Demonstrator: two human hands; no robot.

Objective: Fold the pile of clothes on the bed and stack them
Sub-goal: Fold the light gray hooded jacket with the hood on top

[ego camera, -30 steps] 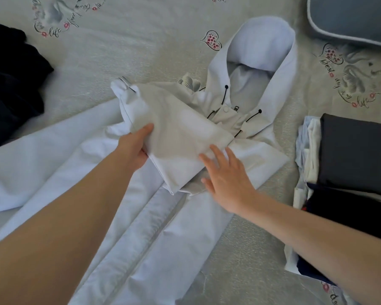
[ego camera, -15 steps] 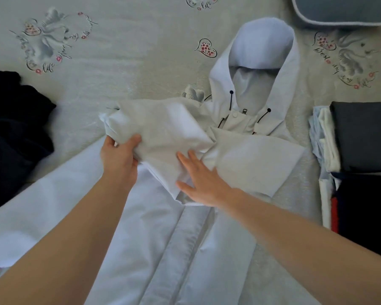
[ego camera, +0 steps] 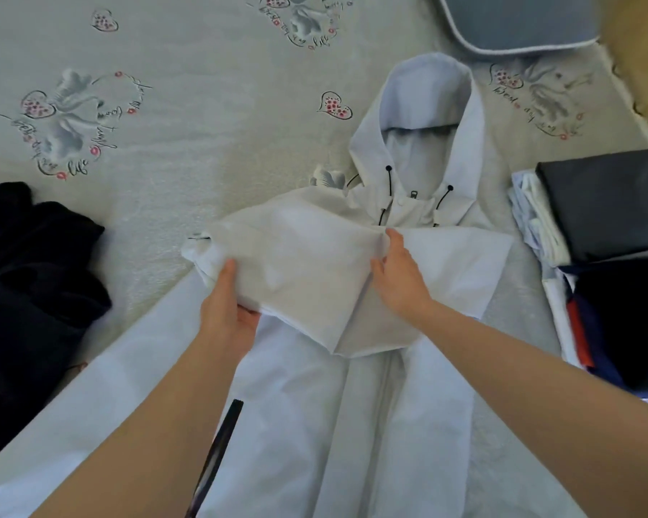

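A white hooded jacket (ego camera: 356,424) lies front-up on the bed, hood pointing away from me, black drawcords at the collar. Both sleeves are folded across its chest. My left hand (ego camera: 227,315) grips the left edge of the folded sleeve, thumb on top and fingers underneath. My right hand (ego camera: 399,274) lies on the middle of the chest with straight fingers, pressing where the two sleeves meet. A stack of folded clothes (ego camera: 614,256), dark grey on top, stands at the right. A dark unfolded pile (ego camera: 27,293) lies at the left.
The bedspread (ego camera: 188,143) is pale with heart and swan prints. A grey pillow (ego camera: 520,20) with white piping sits at the far right. The bed's right edge (ego camera: 629,102) shows a tan floor beyond it.
The folded sleeve has been drawn flatter across the chest. My right hand slid up to the centre where the sleeves meet. My left hand keeps its hold on the sleeve edge.
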